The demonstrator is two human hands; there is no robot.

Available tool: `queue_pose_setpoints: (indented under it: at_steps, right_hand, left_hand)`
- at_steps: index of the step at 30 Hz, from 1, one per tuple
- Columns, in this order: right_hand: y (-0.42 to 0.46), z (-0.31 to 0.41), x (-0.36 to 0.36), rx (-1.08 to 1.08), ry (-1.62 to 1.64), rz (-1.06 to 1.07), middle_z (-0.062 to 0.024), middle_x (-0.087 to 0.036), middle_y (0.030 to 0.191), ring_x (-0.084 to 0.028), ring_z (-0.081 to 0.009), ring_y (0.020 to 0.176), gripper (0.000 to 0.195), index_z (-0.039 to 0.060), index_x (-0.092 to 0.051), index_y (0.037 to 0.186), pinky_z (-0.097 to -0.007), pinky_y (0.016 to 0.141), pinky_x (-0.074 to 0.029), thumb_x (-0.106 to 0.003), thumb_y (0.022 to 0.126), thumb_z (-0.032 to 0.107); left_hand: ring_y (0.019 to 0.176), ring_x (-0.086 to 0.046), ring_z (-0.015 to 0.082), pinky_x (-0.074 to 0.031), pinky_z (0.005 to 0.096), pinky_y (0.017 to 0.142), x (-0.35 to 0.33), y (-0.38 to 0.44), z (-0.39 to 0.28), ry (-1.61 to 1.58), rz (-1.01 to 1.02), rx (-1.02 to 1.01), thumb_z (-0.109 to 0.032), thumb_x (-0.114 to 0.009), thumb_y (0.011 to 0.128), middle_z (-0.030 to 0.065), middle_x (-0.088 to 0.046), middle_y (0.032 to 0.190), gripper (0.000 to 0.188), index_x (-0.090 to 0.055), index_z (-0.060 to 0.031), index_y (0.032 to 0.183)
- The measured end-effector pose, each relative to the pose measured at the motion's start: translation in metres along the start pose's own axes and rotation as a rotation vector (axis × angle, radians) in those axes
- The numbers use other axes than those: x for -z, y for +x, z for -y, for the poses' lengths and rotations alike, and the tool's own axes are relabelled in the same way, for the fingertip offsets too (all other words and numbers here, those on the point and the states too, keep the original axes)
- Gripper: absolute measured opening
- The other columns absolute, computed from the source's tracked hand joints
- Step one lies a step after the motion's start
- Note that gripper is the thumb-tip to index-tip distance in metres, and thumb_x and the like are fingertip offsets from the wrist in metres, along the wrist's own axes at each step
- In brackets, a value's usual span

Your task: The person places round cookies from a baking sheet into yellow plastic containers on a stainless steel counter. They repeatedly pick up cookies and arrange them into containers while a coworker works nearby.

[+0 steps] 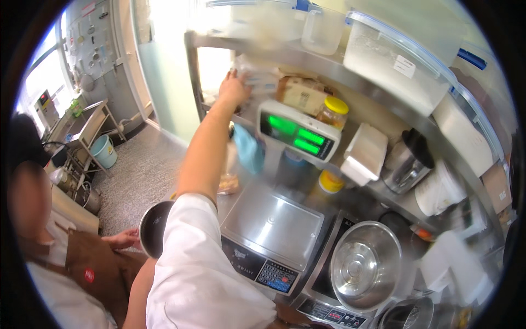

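My left hand (234,89) reaches up to the left end of the metal shelf. Its blurred fingers look apart, beside a clear plastic bag (263,80); whether they touch the bag I cannot tell. Below the raised arm, a blue cloth (248,150) hangs from the shelf's edge, left of the lit green display (298,133) of a digital scale. The steel weighing plate (273,226) lies under the display with nothing on it. Right of it, a stainless steel bowl (365,265) sits on an induction cooker (333,312). My right hand is out of view.
A co-worker in a brown apron (88,259) stands close on the left, holding a dark round pan (158,228). The shelf carries a yellow-lidded jar (333,112), a metal tin (365,152) and a steel pitcher (407,164). Large plastic bins (394,61) stand above.
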State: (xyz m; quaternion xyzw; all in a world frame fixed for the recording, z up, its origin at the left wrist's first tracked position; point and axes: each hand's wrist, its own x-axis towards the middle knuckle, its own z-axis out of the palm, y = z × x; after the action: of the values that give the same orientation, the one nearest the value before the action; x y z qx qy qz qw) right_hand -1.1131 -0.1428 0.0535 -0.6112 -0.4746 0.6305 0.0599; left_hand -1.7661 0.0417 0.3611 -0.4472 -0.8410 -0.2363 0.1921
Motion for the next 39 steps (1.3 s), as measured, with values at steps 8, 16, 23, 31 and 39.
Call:
queue_pose_setpoints:
  at_steps: [8, 16, 23, 31, 39]
  right_hand:
    - [0.007, 0.011, -0.017, -0.095, 0.06, -0.138, -0.0076, -0.067, 0.103, -0.061, -0.0124, 0.095, 0.039, 0.0035, -0.062, 0.118, -0.0292, 0.085, -0.049, -0.056, 0.097, 0.035]
    - [0.012, 0.011, -0.016, -0.156, 0.109, -0.193, -0.0079, -0.067, 0.104, -0.061, -0.0129, 0.096, 0.039, 0.0034, -0.062, 0.118, -0.0296, 0.086, -0.049, -0.056, 0.097, 0.036]
    - [0.011, 0.005, -0.01, -0.177, 0.12, -0.207, -0.0083, -0.067, 0.105, -0.061, -0.0133, 0.097, 0.039, 0.0034, -0.062, 0.118, -0.0299, 0.086, -0.049, -0.056, 0.097, 0.036]
    - [-0.003, -0.012, -0.005, -0.15, 0.136, -0.218, -0.0086, -0.067, 0.106, -0.061, -0.0137, 0.098, 0.04, 0.0033, -0.062, 0.118, -0.0304, 0.087, -0.049, -0.056, 0.097, 0.036]
    - [-0.059, -0.075, -0.008, -0.113, 0.186, -0.257, -0.009, -0.067, 0.107, -0.061, -0.0142, 0.099, 0.04, 0.0033, -0.062, 0.118, -0.0308, 0.088, -0.049, -0.056, 0.097, 0.037]
  left_hand:
    - [0.145, -0.016, 0.0361, -0.021, 0.0515, 0.114, -0.047, 0.069, -0.002, 0.234, 0.117, 0.015, -0.044, -0.052, 0.091, 0.0109, -0.013, 0.159, 0.05, -0.044, -0.0402, 0.14]
    - [0.131, -0.04, 0.0346, -0.033, 0.0421, 0.109, -0.073, 0.1, 0.012, -0.13, -0.118, 0.014, -0.035, -0.053, 0.091, 0.0181, -0.047, 0.139, 0.058, -0.045, -0.0025, 0.138]
    - [0.117, -0.055, 0.0296, -0.042, 0.0391, 0.101, -0.066, 0.09, -0.014, -0.913, -0.325, 0.014, -0.024, -0.056, 0.093, 0.0183, -0.052, 0.134, 0.043, -0.055, 0.0033, 0.126]
    - [0.1, -0.062, 0.0219, -0.052, 0.0323, 0.086, -0.025, 0.029, -0.032, -2.039, -0.104, 0.169, -0.002, -0.058, 0.091, 0.0118, -0.062, 0.106, 0.043, -0.047, 0.0028, 0.132]
    - [0.093, -0.061, 0.0128, -0.049, 0.0248, 0.089, 0.05, -0.073, -0.085, -2.245, 0.135, 0.144, -0.001, -0.057, 0.091, 0.0065, -0.063, 0.103, 0.042, -0.048, 0.0, 0.133]
